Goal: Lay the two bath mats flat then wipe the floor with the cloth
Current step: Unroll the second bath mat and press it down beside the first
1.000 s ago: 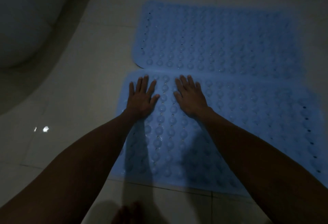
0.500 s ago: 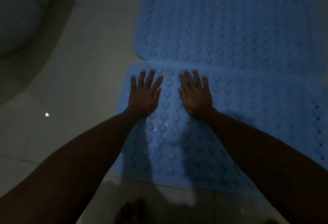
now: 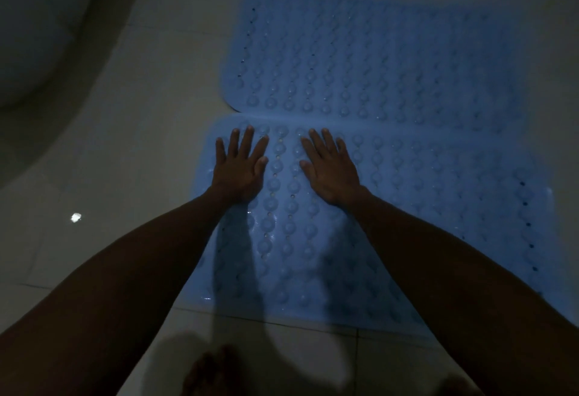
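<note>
Two blue bath mats with raised bumps lie flat on the pale tiled floor, long edges touching. The near mat (image 3: 423, 214) lies under my hands; the far mat (image 3: 376, 51) lies beyond it. My left hand (image 3: 239, 170) rests palm down with fingers spread near the near mat's far left corner. My right hand (image 3: 332, 171) lies flat beside it, also spread, a little to the right. Neither hand holds anything. No cloth is in view.
A large white rounded fixture (image 3: 34, 29) fills the upper left, with a dark gap around its base. Pale floor tiles (image 3: 131, 151) lie between it and the mats. My toes (image 3: 213, 373) show at the bottom edge. The room is dim.
Both hands stay flat on the near mat's far left area, fingers spread throughout. The view shifted down and then back up a little.
</note>
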